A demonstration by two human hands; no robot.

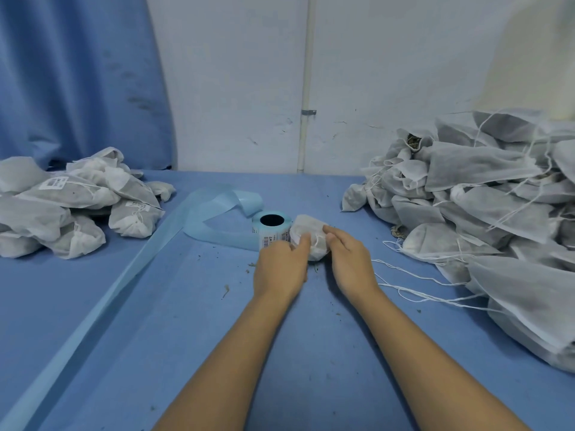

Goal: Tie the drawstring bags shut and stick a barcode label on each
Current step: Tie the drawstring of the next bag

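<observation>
Hands seen from the head camera, looking down: the left hand (281,262) and right hand (348,259) meet at the middle of the blue table (186,321). Both curl onto one small white drawstring bag (306,231), the left fingers pinching its near left edge and the right fingers closed by its cord. The label roll (272,228) stands just left of the bag, nearest the left hand, so it is probably the next reach. Untied bags (482,197) are heaped at right, and labelled bags (71,200) lie at far left.

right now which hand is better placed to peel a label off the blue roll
Probably left: left hand sits beside the pale blue label roll; right hand is beyond the small white fabric bag.
</observation>
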